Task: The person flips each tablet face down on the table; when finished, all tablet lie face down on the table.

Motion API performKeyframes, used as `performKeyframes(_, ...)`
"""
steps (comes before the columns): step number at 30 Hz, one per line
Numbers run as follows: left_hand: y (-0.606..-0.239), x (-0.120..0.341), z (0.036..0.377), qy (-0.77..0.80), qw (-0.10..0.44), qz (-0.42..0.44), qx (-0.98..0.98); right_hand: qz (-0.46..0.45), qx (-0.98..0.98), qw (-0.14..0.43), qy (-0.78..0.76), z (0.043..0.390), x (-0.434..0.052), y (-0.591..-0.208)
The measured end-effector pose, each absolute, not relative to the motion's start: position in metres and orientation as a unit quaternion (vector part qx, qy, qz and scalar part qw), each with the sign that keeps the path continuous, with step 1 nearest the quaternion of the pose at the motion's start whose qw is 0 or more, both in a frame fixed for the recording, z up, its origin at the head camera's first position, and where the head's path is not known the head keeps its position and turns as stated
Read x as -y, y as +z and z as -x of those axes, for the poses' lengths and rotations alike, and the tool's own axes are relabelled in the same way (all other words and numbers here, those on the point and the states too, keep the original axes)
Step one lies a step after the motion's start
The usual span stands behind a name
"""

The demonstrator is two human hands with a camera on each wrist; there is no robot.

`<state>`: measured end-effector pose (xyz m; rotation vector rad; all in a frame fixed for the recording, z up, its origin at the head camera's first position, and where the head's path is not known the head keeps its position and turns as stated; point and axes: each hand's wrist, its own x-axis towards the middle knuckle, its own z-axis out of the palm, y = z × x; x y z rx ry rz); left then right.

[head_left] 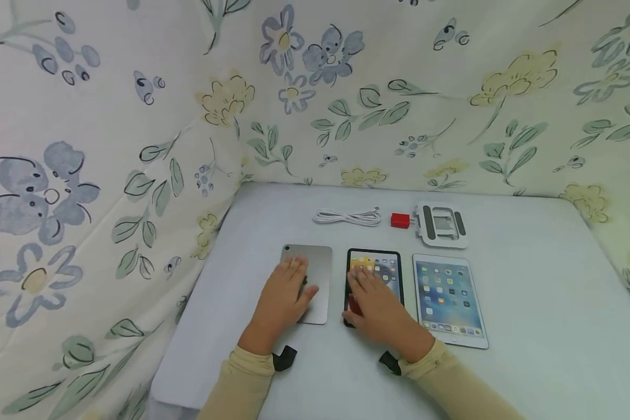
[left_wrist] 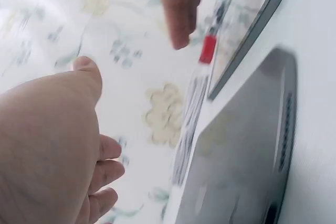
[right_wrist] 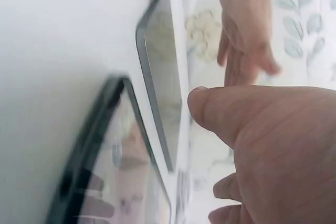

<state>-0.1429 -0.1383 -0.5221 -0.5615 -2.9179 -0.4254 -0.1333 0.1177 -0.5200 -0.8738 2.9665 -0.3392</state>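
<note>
Resting flat, the left hand (head_left: 286,291) covers the silver tablet (head_left: 315,274) and the right hand (head_left: 373,303) the black-framed tablet (head_left: 374,269).

Both hands lie with fingers straight and relaxed, gripping nothing, and both tablets lie near the table's (head_left: 530,350) front edge, so I judge neither has yet been lifted. A white tablet (head_left: 448,300) sits just right of them (screen lit, untouched). Farther back lie a coiled white cable (head_left: 346,217), a red plug (head_left: 400,220) and a white stand (head_left: 442,224). Open tabletop spreads right and near; floral cloth (head_left: 110,175) crowds the left edge.

Bare table (head_left: 530,280) right of tablets (head_left: 448,300)
</note>
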Motion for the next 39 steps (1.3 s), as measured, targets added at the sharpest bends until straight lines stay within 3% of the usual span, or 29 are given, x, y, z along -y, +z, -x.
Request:
performKeyframes(12,-0.517,0.102,0.150,-0.072,0.033,0.241,0.967,0.169,-0.974,0.002,-0.148,0.147,-0.177,-0.531)
performKeyframes(27,-0.531,0.075,0.152,-0.052,-0.027,0.241,0.969,0.149,-0.975,0.050,-0.160,0.140,-0.189,-0.533)
performKeyframes(39,-0.540,0.055,0.151,-0.070,-0.033,0.269,0.960,0.123,-0.950,0.079,-0.276,0.133,-0.196,-0.530)
